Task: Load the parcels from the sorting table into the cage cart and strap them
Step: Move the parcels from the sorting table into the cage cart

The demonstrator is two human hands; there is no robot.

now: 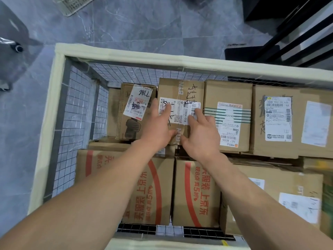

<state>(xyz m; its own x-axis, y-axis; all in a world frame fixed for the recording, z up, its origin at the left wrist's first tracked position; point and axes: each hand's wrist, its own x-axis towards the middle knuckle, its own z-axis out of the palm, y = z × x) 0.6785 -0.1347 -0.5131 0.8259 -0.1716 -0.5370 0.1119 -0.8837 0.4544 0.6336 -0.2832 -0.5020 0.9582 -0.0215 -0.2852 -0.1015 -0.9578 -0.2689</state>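
Boxes with red print [144, 186] nearest, side by side in the cart [162, 59]. Beyond them, left hand [158, 123] and right hand [201, 134], fingers straight, grasping nothing, pressing flat on a box [180, 87] in the back row, between a lower box [137, 105] and a green-taped box [228, 120]. Probably well along: cart largely filled, room remaining by the left wall. No strap in view; strapping yet to do.

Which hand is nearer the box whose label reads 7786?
Left. The left hand lies on the neighbouring taped box, its fingers beside the 7786 box; the right hand rests farther right on that same taped box.
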